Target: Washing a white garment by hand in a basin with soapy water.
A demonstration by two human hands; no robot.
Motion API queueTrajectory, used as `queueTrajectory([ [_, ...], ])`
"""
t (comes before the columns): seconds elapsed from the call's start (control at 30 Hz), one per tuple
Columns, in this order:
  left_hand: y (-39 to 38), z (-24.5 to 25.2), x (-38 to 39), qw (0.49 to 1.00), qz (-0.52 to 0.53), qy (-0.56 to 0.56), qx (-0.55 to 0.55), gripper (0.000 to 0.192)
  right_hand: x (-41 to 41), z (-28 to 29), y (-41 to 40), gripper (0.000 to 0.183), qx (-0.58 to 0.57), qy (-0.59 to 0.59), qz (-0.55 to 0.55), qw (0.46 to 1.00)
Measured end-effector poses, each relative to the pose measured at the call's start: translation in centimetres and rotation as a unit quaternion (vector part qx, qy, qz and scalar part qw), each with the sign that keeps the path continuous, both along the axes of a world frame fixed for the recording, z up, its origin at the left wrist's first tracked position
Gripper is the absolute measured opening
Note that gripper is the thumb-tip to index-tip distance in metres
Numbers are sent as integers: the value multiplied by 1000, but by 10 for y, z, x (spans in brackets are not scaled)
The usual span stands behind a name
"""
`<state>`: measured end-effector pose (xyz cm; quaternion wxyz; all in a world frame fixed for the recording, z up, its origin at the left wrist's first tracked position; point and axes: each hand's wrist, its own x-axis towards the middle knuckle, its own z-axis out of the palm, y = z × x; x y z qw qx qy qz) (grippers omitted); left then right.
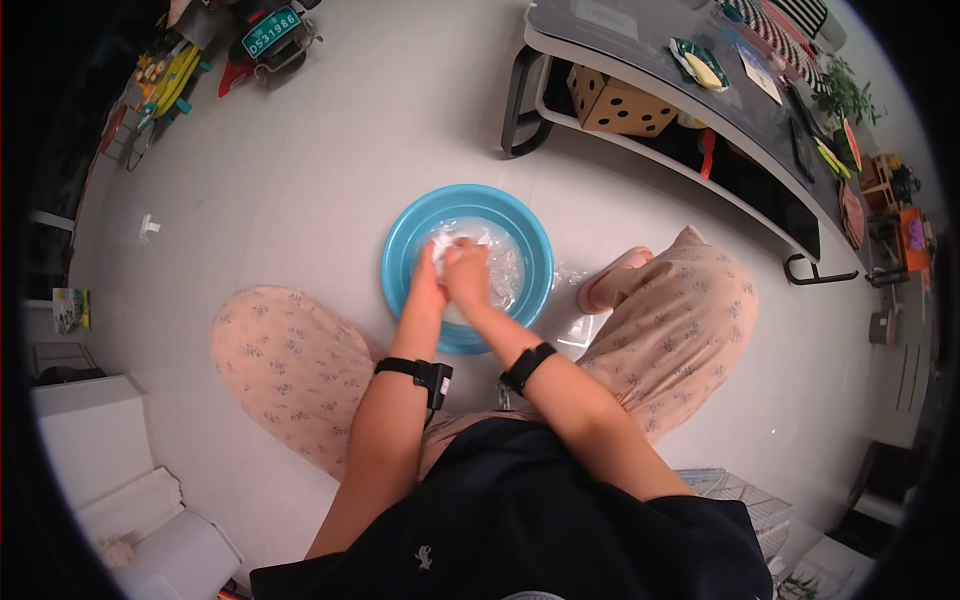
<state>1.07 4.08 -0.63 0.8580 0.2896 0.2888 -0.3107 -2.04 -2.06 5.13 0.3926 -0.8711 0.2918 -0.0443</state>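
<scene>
A round blue plastic basin (401, 217) stands on the floor between my knees, with rippling, splashing water (506, 274) inside. Over the water my left hand (429, 271) grips a small white cloth (442, 241). My right hand (466, 271) presses against the same cloth from the right, its fingers curled and slightly blurred. Both hands are close together within the basin's rim. Part of the cloth is hidden by the fingers. Each forearm carries a black strap, and the left one (431, 379) holds a small black device.
A low table (600, 45) with a lower shelf stands ahead to the right, a spotted cardboard box (626, 105) on that shelf. Water puddles (577, 330) lie beside the basin, near my pink slipper (596, 292). A scooter (277, 45) and a yellow toy (176, 79) are at far left.
</scene>
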Motion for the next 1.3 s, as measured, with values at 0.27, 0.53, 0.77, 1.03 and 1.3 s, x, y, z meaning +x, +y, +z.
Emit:
queueTrajectory([
  [0.27, -22, 14, -13, 997, 19, -41, 56, 35, 12, -14, -36, 23, 43, -2, -33, 999],
  [0.53, 7, -11, -4, 999, -1, 13, 37, 41, -11, 26, 27, 26, 16, 8, 43, 999],
  [0.77, -25, 18, -8, 997, 16, -44, 65, 45, 20, -20, -50, 28, 108, 46, -67, 991],
  [1.03, -4, 40, 12, 995, 45, -68, 55, 43, 20, -20, -8, 27, 99, -124, 78, 984],
  [1.3, -24, 3, -11, 990, 9, -69, 121, 30, 14, 0, -36, 20, 128, 65, -65, 988],
])
